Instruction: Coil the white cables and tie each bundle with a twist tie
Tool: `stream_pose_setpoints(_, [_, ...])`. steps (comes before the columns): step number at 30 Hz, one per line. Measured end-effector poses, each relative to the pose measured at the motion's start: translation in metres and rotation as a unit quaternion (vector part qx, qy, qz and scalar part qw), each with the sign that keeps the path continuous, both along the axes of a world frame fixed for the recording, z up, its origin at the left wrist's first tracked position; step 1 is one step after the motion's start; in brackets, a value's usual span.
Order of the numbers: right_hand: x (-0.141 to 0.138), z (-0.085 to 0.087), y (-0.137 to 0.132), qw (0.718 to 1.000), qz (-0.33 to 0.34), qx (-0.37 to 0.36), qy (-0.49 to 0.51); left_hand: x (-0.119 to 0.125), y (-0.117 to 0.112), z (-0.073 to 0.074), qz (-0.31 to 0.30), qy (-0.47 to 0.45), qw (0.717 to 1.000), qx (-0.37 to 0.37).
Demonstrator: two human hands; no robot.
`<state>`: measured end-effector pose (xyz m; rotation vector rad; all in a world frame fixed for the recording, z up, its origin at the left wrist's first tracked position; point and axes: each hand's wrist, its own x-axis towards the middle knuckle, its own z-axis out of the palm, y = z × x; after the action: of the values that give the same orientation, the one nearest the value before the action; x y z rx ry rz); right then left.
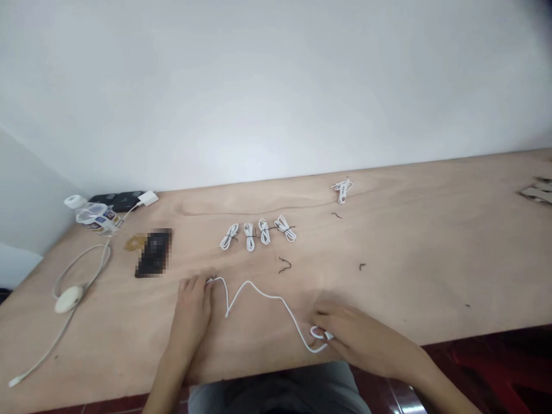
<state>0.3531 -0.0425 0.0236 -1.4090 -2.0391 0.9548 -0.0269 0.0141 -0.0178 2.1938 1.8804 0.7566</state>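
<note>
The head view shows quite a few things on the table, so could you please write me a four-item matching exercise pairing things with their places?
Things:
1. Loose white cable
2. Four white bundles
3. Lone white bundle
4. Clear bottle

Places:
A. On the left part of the table, with a white cap on
B. Slack, between the left hand and the right hand
C. By itself, near the wall
D. Side by side in a row, around the table's middle

Right pairs: 1-B, 2-D, 3-C, 4-A
</note>
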Motion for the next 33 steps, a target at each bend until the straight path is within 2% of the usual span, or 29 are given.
stream_pose_setpoints(3, [0.000,0.002,0.002,0.997,0.057,-0.052,0.018,-0.002,0.000,-0.003,-0.002,0.005,1.000,0.000])
stream_pose_setpoints(8, [-0.008,0.008,0.012,0.987,-0.009,-0.092,0.130,-0.003,-0.002,-0.004,0.001,-0.006,1.000,-0.004])
stream_pose_setpoints(11, [-0.014,0.000,0.018,0.970,-0.102,-0.105,0.192,-0.001,-0.004,0.000,-0.001,-0.025,1.000,-0.015])
stream_pose_setpoints(15, [-0.025,-0.016,0.025,0.924,-0.256,-0.055,0.279,0.004,-0.009,0.007,-0.009,-0.059,0.998,-0.032])
stream_pose_setpoints(18, [-0.035,-0.024,0.035,0.891,-0.288,-0.029,0.350,0.009,-0.014,0.012,-0.008,-0.090,0.995,-0.040])
stream_pose_setpoints(20, [-0.040,-0.024,0.043,0.884,-0.278,-0.018,0.375,0.014,-0.016,0.015,-0.003,-0.112,0.993,-0.043])
stream_pose_setpoints(21, [-0.042,-0.024,0.046,0.889,-0.269,-0.013,0.369,0.016,-0.017,0.016,0.001,-0.124,0.991,-0.043])
stream_pose_setpoints(23, [-0.044,-0.021,0.052,0.918,-0.238,-0.015,0.316,0.021,-0.018,0.018,0.012,-0.151,0.988,-0.041])
stream_pose_setpoints(25, [-0.044,-0.018,0.055,0.954,-0.194,-0.031,0.225,0.026,-0.018,0.020,0.033,-0.186,0.981,-0.039])
stream_pose_setpoints(27, [-0.044,-0.016,0.054,0.978,-0.151,-0.043,0.135,0.032,-0.016,0.022,0.060,-0.226,0.972,-0.038])
stream_pose_setpoints(30, [-0.047,-0.015,0.051,0.995,-0.088,-0.046,0.024,0.038,-0.013,0.025,0.098,-0.272,0.957,-0.024])
stream_pose_setpoints(33, [-0.049,-0.020,0.047,0.997,-0.046,-0.025,-0.050,0.042,-0.010,0.029,0.109,-0.283,0.953,-0.002])
